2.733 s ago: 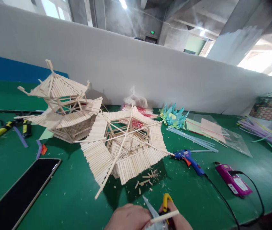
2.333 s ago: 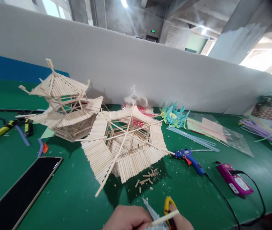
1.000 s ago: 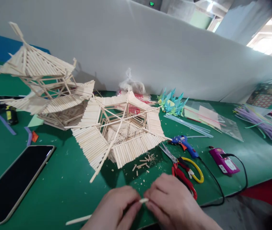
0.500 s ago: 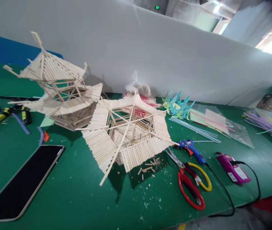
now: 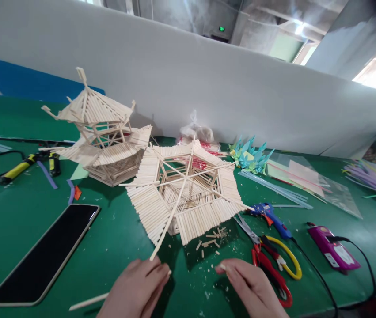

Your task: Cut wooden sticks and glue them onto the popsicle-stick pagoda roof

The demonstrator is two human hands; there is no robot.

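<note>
At the bottom centre, my left hand (image 5: 134,289) is closed round a thin wooden stick (image 5: 88,301), which sticks out to the left below the wrist. My right hand (image 5: 249,285) has thumb and forefinger pinched together; a tiny pale bit shows at the tips, too small to name. Just beyond both hands stands a six-sided roof model (image 5: 204,214) built of wooden sticks, its middle open with crossing beams. One long beam points down to my left hand; whether they touch I cannot tell. Short cut stick pieces (image 5: 209,242) lie between the model and my right hand.
Behind at left stands a stick pavilion (image 5: 96,110). A phone (image 5: 45,256) lies at left. Scissors (image 5: 267,251) with red and yellow handles, a blue glue gun (image 5: 272,218) and a corded purple box (image 5: 333,247) lie right. Glue sticks (image 5: 277,190) and a teal paper piece (image 5: 250,154) sit behind.
Both my hands have come into view from the bottom edge, the left with a stick. The view has shifted, so everything sits a little lower and further right.
</note>
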